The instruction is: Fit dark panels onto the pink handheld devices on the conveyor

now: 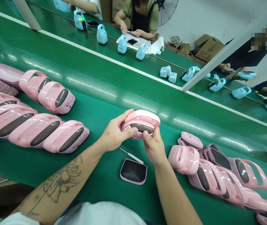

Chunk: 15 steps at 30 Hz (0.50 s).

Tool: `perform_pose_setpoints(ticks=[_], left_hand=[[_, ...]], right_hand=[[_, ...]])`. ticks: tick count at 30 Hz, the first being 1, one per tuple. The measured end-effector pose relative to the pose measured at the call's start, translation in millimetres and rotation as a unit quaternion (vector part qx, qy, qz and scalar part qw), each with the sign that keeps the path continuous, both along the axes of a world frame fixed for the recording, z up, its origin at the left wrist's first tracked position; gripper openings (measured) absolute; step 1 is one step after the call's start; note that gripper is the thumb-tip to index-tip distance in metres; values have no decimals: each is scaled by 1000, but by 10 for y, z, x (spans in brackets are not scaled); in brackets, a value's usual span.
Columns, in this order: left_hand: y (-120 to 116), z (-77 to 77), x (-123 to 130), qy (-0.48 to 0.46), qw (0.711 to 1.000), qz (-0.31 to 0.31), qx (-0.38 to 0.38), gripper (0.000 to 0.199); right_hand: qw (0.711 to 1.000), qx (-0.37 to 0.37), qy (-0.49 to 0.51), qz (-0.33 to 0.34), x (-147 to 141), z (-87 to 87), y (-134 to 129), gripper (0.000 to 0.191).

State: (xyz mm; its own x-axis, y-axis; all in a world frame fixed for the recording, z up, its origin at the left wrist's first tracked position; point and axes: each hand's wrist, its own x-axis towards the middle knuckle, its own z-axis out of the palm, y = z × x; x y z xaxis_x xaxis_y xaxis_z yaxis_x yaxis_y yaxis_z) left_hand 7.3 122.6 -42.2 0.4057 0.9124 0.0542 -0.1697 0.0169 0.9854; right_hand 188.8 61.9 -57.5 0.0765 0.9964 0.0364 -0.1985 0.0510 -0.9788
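Observation:
A pink plastic housing (139, 120) with a looped handle and a dark oval window is held up between both hands. My left hand (116, 131) grips its left end, thumb on the front by the window. On the right end, my right hand (154, 143) holds it with the thumb at the window's lower edge. Below them on the green surface lie a thin screwdriver (135, 158) with a pale handle and a pink-rimmed dark panel (133, 171).
Rows of pink housings (51, 131) fill the left side; more pink housings (217, 178) are piled at the right. Beyond a white rail (114, 62), light-blue units (122, 44) stand on a green belt, with several people working behind it.

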Motion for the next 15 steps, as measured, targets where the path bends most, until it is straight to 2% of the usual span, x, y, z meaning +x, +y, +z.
perform_pose_setpoints(ticks=[8, 12, 15], left_hand=[[34, 46, -5, -43, 999, -9, 8, 83], [47, 66, -13, -50, 998, -5, 37, 79], [59, 75, -19, -72, 994, -13, 87, 72]], right_hand=[[999, 6, 36, 30, 79, 99, -52, 52], [999, 11, 28, 31, 108, 179, -54, 55], [1000, 23, 16, 15, 70, 256, -38, 66]])
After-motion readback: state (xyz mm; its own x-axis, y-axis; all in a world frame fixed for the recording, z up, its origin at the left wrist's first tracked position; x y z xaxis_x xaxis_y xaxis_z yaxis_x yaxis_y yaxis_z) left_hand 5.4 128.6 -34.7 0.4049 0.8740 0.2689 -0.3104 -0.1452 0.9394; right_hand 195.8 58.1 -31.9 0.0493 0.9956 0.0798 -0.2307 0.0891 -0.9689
